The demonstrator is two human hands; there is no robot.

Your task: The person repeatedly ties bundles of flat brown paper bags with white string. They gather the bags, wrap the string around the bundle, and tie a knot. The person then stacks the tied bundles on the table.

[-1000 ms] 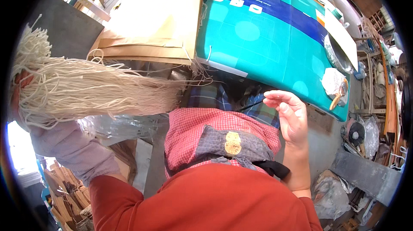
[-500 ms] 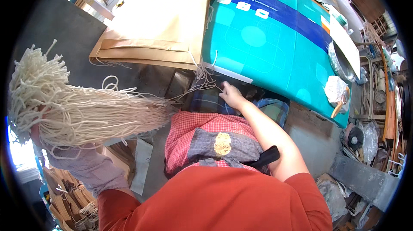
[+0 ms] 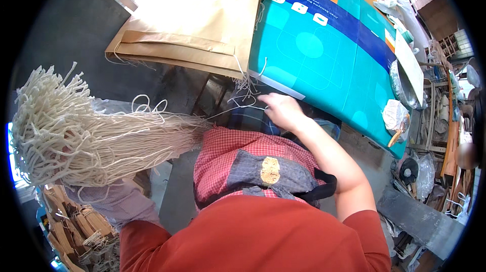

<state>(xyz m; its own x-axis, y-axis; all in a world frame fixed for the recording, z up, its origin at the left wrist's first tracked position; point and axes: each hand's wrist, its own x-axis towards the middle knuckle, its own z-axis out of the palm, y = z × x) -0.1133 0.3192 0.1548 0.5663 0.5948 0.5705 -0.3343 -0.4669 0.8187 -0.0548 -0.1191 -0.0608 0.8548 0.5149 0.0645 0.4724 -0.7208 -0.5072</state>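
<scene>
Head view: teal sack (image 3: 324, 64) and brown paper sacks (image 3: 197, 13) lie flat on the worktop; my left hand (image 3: 109, 198), gloved, fingers clamped on the cream string bundle (image 3: 86, 130) held clear for picking; right hand (image 3: 281, 111) fingers pinched together on a loose string (image 3: 238, 106) at the sack's edge.

Teal and blue printed sack (image 3: 329, 64) at top right, brown paper sacks (image 3: 197, 13) stacked beside it, red checked apron (image 3: 238, 160) with grey patch pocket (image 3: 268, 170), cluttered shelves (image 3: 445, 120) far right
</scene>
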